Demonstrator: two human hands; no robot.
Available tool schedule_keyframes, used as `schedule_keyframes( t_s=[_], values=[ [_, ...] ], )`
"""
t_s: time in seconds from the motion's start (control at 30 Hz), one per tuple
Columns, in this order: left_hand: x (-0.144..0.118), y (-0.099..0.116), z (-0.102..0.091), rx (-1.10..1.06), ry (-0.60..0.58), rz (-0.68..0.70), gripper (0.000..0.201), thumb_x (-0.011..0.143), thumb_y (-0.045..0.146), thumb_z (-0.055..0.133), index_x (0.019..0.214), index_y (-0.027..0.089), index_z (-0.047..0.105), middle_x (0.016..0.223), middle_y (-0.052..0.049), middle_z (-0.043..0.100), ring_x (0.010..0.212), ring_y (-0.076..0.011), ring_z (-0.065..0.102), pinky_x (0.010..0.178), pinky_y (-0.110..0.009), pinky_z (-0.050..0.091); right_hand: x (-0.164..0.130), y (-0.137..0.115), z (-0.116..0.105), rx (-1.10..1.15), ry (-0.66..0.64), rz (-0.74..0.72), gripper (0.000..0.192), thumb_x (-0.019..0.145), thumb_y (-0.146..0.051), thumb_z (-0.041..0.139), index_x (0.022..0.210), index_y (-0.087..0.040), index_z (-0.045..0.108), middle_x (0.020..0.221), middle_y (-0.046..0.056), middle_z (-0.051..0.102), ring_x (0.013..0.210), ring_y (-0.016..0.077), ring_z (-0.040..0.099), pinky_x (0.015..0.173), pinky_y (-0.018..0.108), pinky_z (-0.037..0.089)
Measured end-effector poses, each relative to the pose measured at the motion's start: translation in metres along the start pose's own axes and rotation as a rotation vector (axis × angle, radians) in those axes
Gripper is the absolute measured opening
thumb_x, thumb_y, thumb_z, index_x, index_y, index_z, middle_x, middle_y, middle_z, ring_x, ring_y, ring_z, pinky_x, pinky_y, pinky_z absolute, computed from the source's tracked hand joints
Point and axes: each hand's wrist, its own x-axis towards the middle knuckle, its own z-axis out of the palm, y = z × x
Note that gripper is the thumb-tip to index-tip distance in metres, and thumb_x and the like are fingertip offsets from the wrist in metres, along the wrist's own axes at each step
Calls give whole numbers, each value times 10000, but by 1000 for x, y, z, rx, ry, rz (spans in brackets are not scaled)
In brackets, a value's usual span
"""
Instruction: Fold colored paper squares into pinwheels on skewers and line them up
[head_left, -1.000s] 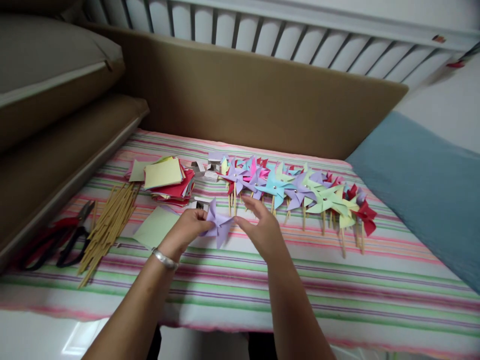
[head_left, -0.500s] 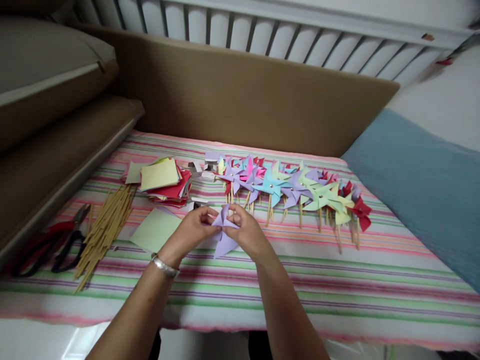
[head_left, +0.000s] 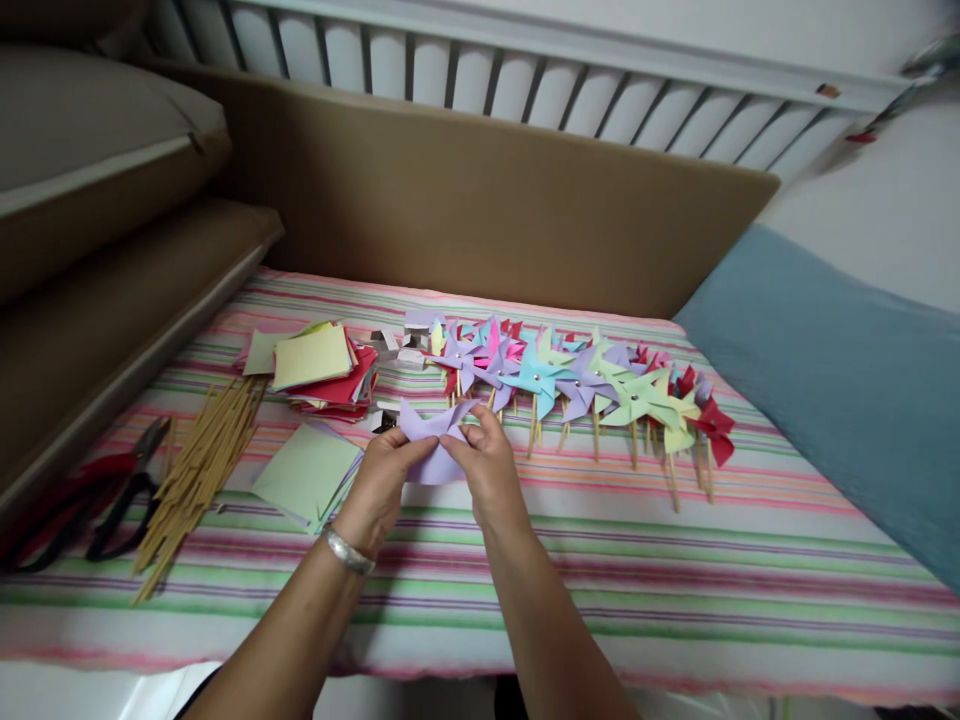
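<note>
Striped cloth in pink, green and purple covers the surface, with brown cushions and a white railing behind it. Both hands meet just above the cloth: the left hand and right hand each pinch the lilac paper between fingertips, its cut corners partly folded toward the middle, not yet pinned. Beyond the right hand lies a row of finished pinwheels on sticks, many already made. Just left of the left hand rests a light green sheet; farther off sit a stack of coloured paper squares, a bundle of wooden sticks and pliers. Judging by the remaining sheets and sticks, a good share is done, with more to assemble.
</note>
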Motion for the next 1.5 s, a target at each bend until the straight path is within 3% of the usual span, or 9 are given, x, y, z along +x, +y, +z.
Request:
schedule_keyframes(
  t_s=[0.2,0.43,0.57,0.87,1.0,1.1,1.23,1.5],
  values=[
    [6,12,-13,6,54,16,249,511,206,768,733,113,706,643,-44,712,555,-136,608,600,-251,462,1,-1,-4,-151,-114,-18,501,641,-264,668,1112,-202,508,756,-3,666,700,169,639,703,317,501],
    [10,39,-35,-16,234,65,273,421,184,775,659,95,675,581,-33,681,512,-128,583,565,-246,449,-8,-2,-2,-579,-68,-439,213,731,-217,614,941,-229,650,919,34,658,854,182,613,814,336,478],
    [10,41,-37,2,213,65,297,425,189,779,684,91,673,592,-45,689,518,-143,591,581,-265,461,-12,3,4,-626,-150,-516,158,765,-202,593,905,-240,656,925,25,664,893,184,614,821,315,473],
    [9,39,-34,12,156,31,236,438,173,779,629,100,661,581,-40,684,515,-135,590,586,-256,458,-11,13,4,-744,-172,-551,310,817,-151,489,1080,-283,587,957,23,655,870,181,619,814,339,494],
    [9,39,-35,8,110,8,208,462,162,765,635,98,670,577,-41,685,511,-132,590,580,-248,459,-9,11,-1,-782,-264,-628,306,835,-169,475,1064,-308,624,1153,48,591,1063,201,555,916,380,454],
    [8,37,-35,11,72,-2,215,472,166,759,659,92,682,588,-47,691,534,-146,605,597,-260,471,-7,8,-4,-775,-275,-672,234,811,-177,523,926,-292,691,1306,49,502,1184,224,471,978,416,396],
    [9,34,-34,41,79,15,215,469,159,762,665,98,694,624,-49,707,564,-143,617,621,-255,474,-5,5,-5,-674,-266,-587,154,772,-191,586,818,-263,714,1360,52,462,1267,232,392,1023,423,341],
    [8,26,-28,84,28,14,220,488,186,768,683,101,711,669,-58,718,622,-154,634,704,-297,499,-5,5,1,-492,-186,-263,126,715,-317,625,718,-207,686,1399,97,409,1250,283,415,847,385,473]
  ],
)
